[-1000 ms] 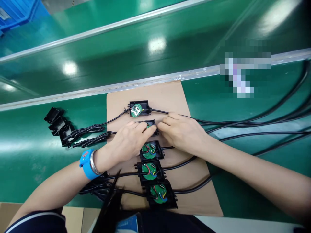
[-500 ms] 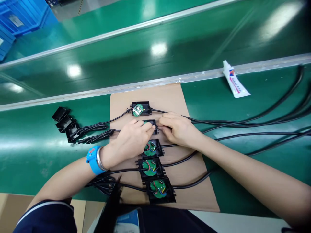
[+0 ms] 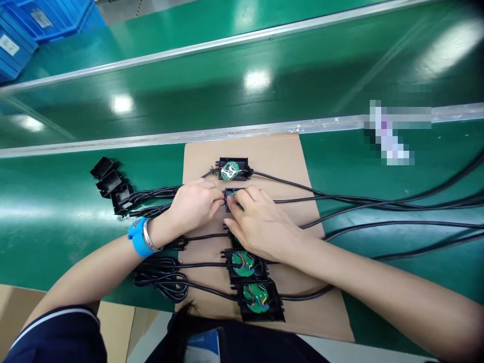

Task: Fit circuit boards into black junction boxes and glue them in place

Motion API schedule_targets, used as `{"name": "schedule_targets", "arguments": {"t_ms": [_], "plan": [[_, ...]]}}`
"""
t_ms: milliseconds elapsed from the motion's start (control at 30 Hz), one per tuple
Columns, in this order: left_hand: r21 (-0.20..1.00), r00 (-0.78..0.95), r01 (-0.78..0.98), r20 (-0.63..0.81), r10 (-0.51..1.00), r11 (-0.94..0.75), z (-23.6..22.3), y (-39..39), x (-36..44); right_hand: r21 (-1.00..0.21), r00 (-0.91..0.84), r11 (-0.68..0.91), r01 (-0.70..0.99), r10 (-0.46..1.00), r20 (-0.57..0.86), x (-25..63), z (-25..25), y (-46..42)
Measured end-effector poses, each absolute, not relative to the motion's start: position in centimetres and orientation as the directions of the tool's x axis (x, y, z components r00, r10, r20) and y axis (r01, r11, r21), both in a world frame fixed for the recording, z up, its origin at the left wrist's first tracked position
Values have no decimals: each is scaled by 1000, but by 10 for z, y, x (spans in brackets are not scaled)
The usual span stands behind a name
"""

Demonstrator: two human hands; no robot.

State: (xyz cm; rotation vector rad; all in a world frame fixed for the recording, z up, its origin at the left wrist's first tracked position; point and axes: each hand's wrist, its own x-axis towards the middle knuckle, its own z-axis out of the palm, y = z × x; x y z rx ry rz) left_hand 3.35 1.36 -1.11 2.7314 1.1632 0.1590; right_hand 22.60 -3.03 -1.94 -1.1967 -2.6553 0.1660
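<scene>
Toward the card's (image 3: 272, 151) far edge, the seemingly light, stiff case (image 3: 235, 189) is best held by its walls, fragile board (image 3: 233, 193) spared; left fingers (image 3: 216, 202) are pinched together, right fingers (image 3: 247, 200) parted.

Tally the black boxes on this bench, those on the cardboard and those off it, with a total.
Black boxes on the cardboard: 5 (two partly hidden by the right hand)
Black boxes off it: 3
Total: 8

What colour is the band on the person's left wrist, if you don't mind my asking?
The band is bright blue, seen best in the head view.
</scene>
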Motion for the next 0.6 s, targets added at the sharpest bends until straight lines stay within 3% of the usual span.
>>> {"name": "schedule_targets", "arguments": {"t_ms": [133, 233, 300, 400, 500, 600], "plan": [[199, 709, 683, 51, 703, -703, -12, 12, 33, -181, -686, 701, 690, 713, 144, 223, -16, -18], [229, 721, 673, 10, 693, -704, -5, 15, 30, -249, -693, 718, 650, 695, 192, 230, -15, -13], [245, 681, 708, 12, 732, -662, 1, 24, 27, -349, -644, 713, 608, 700, 308, 241, -17, -8], [201, 543, 818, 40, 839, -539, 6, 44, 24, -431, -438, 643, 633, 756, 486, 262, -26, 7], [166, 486, 866, -58, 872, -471, 4, 62, 25, -494, -317, 503, 709, 854, 413, 277, -40, 28], [203, 449, 885, -126, 885, -420, 7, 69, 27, -633, -276, 405, 660, 914, 298, 282, -49, 40]]}}
